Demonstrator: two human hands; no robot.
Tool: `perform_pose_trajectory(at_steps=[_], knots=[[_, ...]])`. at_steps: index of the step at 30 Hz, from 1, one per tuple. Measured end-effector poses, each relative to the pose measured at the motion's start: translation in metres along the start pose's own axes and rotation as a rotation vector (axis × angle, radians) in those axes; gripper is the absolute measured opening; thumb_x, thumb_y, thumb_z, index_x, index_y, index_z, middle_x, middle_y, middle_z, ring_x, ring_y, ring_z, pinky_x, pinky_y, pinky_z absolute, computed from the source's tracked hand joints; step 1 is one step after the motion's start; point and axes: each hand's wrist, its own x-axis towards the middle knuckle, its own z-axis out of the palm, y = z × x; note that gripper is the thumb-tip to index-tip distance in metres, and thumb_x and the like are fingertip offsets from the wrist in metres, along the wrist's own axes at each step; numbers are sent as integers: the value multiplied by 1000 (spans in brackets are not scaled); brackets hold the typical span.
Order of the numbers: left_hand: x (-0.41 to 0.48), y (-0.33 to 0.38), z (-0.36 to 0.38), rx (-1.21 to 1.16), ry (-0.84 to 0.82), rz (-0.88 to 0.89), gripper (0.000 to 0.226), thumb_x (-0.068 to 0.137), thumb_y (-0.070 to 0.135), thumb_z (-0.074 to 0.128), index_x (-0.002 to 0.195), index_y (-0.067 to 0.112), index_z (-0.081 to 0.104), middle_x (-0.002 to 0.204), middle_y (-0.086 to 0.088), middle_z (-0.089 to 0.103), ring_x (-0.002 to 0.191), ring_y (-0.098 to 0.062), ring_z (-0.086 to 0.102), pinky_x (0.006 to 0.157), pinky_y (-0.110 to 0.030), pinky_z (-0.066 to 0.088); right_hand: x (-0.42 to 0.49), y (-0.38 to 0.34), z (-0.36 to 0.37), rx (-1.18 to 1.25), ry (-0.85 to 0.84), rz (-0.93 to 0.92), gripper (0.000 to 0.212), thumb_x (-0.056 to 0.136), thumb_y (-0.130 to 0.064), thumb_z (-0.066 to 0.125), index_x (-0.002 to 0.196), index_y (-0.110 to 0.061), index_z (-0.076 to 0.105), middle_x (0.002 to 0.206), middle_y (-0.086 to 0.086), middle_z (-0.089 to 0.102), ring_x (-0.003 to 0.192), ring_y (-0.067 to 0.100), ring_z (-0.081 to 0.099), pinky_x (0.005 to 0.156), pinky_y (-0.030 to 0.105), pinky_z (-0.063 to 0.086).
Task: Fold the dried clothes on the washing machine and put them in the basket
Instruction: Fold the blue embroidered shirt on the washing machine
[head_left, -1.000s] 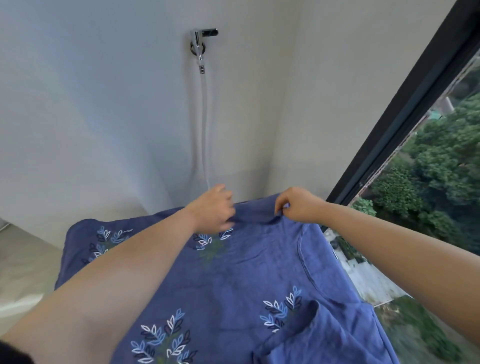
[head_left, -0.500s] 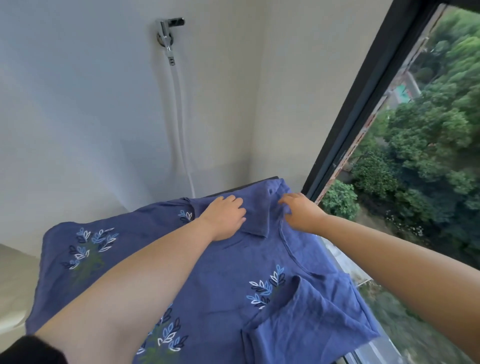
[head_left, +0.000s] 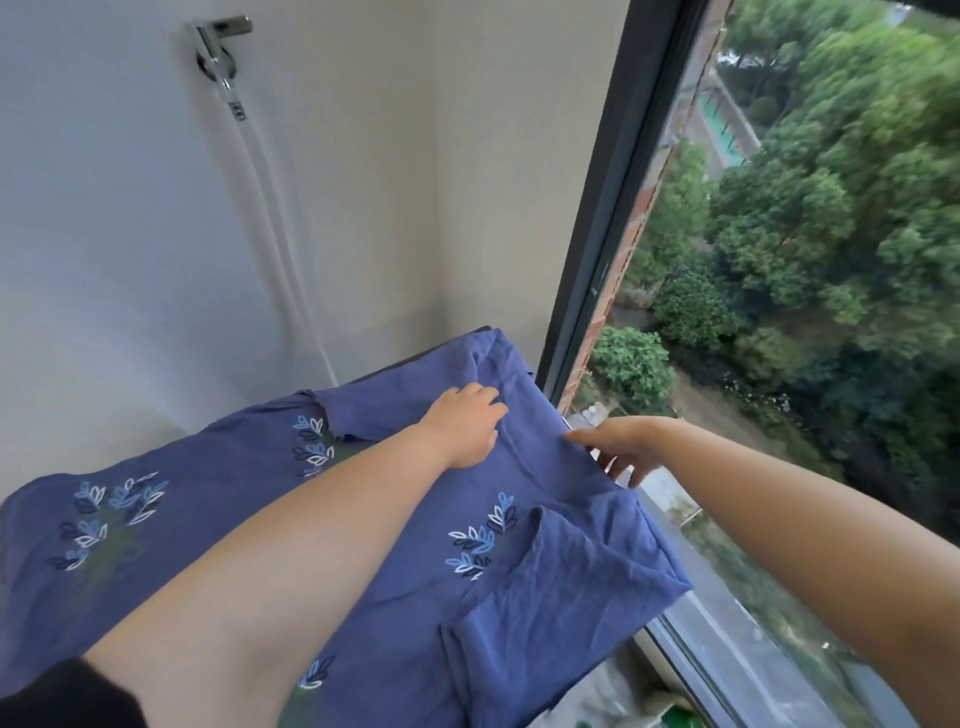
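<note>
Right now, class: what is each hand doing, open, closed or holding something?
Left hand: open, resting flat on the blue shirt.
Right hand: open, touching the shirt's right edge.

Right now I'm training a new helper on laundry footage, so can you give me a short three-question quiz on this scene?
1. True or false: the left hand lies on the blue garment.
2. The tap is fixed to: A the wall, B the floor, C the garment.
3. Which hand is at the garment's edge nearest the window?
Key: 1 true; 2 A; 3 the right hand.
</note>
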Motion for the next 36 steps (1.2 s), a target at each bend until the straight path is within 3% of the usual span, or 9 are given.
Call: perform_pose_trajectory(at_steps=[3,5,10,13,20,25,30,33,36], knots=[[0,10,1,8,-38,3,34,96,22,39,128,14,48,134,-4,44,123,-24,39,95,-35,35,-1,12,-1,14,34,4,46,89,-52,56,104,-9,53,98,11,59,84,26,59,83,39,51],[-1,15,1,-8,-83,-15,36,96,21,40,131,14,46,136,-5,42,124,-24,39,96,-36,36,-2,18,-3,-4,71,-5,37,84,-42,69,82,-9,52,75,8,53,64,22,51,65,31,47],[4,27,-7,-35,-28,-57,38,94,15,41,132,15,45,131,-4,47,118,-24,42,87,-34,38,-12,23,-3,-179,266,-153,18,74,-11,72,86,2,68,68,8,54,56,17,46,50,22,39],[17,32,-18,-28,32,-58,52,88,4,44,139,16,39,134,-2,44,120,-25,41,81,-31,35,-22,24,-3,-173,262,-223,13,74,-5,67,87,-5,68,66,7,51,56,17,43,48,21,36],[68,46,-34,144,-115,86,71,88,-5,41,150,22,18,155,1,24,143,-27,15,112,-45,22,-28,32,-5,-48,191,-324,20,75,-2,68,94,-6,69,75,9,56,68,20,49,63,29,43],[95,61,-41,444,-253,226,46,96,7,43,140,20,42,151,-4,30,146,-29,7,115,-51,15,-26,39,-11,6,164,-373,8,78,-3,69,82,-10,71,50,-5,53,50,10,46,53,23,41],[107,54,-47,588,-210,235,40,89,4,50,127,15,55,131,-2,55,139,-24,26,115,-52,17,-26,46,-13,52,139,-348,11,87,-9,64,77,-9,66,45,-6,52,44,8,47,51,21,41],[99,45,-55,634,-100,227,33,87,1,50,116,16,58,112,-2,64,123,-23,43,115,-54,15,-29,49,-10,34,164,-333,18,92,-21,60,76,-14,66,62,-1,58,53,10,51,55,22,44],[89,34,-63,710,4,189,30,89,3,51,112,17,64,109,2,65,117,-22,45,113,-53,20,-37,52,-2,22,231,-311,32,94,-28,56,65,-15,57,64,2,49,57,17,43,52,24,40]])
